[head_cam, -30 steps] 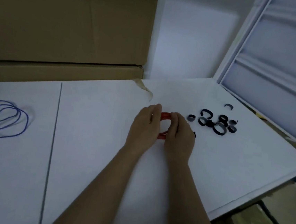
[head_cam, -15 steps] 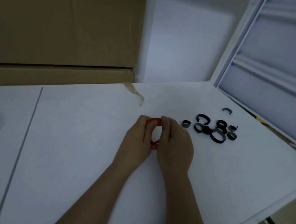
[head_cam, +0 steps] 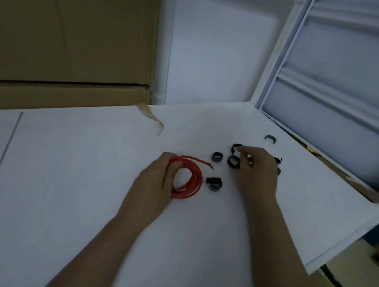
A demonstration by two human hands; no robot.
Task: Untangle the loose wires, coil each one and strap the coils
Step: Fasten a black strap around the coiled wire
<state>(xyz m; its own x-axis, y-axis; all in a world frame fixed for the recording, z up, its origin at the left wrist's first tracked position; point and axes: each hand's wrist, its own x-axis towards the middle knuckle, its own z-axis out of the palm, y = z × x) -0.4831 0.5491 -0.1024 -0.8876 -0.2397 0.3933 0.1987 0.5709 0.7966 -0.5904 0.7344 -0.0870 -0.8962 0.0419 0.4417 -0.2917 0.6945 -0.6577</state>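
Observation:
A coil of red wire (head_cam: 191, 178) lies on the white table (head_cam: 76, 178), one loose end pointing right. My left hand (head_cam: 157, 182) grips the coil's left side, thumb through the loop. My right hand (head_cam: 256, 170) hovers over a cluster of black straps (head_cam: 233, 161), fingers loosely curled, and covers some of them. Whether it holds one is hidden. One black strap (head_cam: 214, 183) lies just right of the coil, another (head_cam: 217, 157) behind it, and a single one (head_cam: 270, 138) sits farther back.
Cardboard boxes (head_cam: 69, 39) stand along the table's back left. A white louvered panel (head_cam: 352, 78) leans at the right. A scrap of tape (head_cam: 150, 116) hangs off the box corner. The table's right edge (head_cam: 348, 242) drops off near my right arm.
My right hand has let go of the red coil and moved right over the black straps. My left hand keeps the coil. The view has shifted right; the blue wire has left the frame.

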